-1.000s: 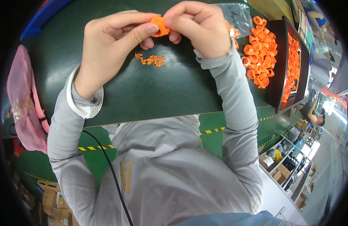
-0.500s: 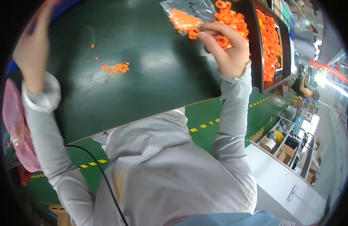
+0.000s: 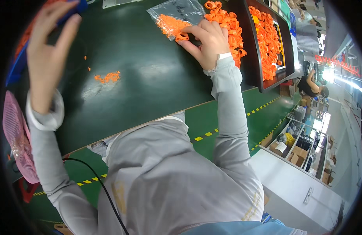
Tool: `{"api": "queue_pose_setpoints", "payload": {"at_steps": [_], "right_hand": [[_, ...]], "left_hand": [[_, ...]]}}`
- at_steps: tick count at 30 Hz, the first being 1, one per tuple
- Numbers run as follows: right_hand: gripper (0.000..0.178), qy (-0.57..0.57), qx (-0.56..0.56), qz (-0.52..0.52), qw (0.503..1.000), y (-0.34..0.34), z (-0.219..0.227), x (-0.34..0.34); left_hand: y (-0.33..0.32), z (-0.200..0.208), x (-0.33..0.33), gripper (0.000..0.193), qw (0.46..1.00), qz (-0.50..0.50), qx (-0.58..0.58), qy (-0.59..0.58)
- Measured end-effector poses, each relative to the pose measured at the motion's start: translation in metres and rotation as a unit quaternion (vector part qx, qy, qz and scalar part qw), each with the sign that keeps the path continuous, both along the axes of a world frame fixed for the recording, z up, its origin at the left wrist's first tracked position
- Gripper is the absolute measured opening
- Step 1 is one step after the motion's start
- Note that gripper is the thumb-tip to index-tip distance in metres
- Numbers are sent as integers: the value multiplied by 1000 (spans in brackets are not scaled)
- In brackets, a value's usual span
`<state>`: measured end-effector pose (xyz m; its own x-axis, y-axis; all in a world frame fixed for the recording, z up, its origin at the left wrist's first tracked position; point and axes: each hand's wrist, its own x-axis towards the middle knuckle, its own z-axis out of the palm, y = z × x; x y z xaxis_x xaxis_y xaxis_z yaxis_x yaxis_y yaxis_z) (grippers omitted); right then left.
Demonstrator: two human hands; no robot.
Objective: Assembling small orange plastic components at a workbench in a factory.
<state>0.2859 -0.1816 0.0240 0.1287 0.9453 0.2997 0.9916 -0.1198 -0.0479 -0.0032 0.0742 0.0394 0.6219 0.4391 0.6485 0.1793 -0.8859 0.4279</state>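
My right hand (image 3: 207, 41) pinches a small orange ring-shaped part (image 3: 182, 37) between thumb and index finger. It rests beside a clear plastic bag (image 3: 191, 11) holding many tiny orange bits (image 3: 170, 24). Just right of this hand lies a heap of larger orange ring-shaped parts (image 3: 232, 29) on the dark green table. At the upper left, my left hand (image 3: 47, 55) is raised with thumb and fingers apart, and nothing shows in it. Beyond it is a blue bin (image 3: 17, 66) with orange pieces inside, partly hidden by the hand.
A black tray (image 3: 254, 64) full of orange parts stands at the table's right side. Orange scraps (image 3: 107, 77) lie mid-left on the green tabletop (image 3: 141, 94). A pink mesh item (image 3: 17, 137) hangs at far left. A person (image 3: 312, 86) is in the background.
The whole view has shifted slightly. My left hand has moved right, away from the blue bin's near side, with its fingers more spread. My right hand still pinches the orange ring-shaped part beside the bag.
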Motion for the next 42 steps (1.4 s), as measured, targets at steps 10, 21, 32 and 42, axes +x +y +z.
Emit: {"api": "queue_pose_setpoints", "payload": {"at_steps": [10,21,32,42], "right_hand": [[27,791,28,63,607,79,22,-106],[26,711,-6,134,690,101,17,-140],[21,188,-38,332,924,123,-17,-114],[13,121,19,379,917,135,-41,-119]], "left_hand": [[-77,-17,-5,55,981,-108,-8,-159],[-57,-25,-18,43,989,-51,24,-135],[-43,-21,-22,23,833,-37,-494,-246],[-31,-46,-20,37,896,-22,-398,-194]]}}
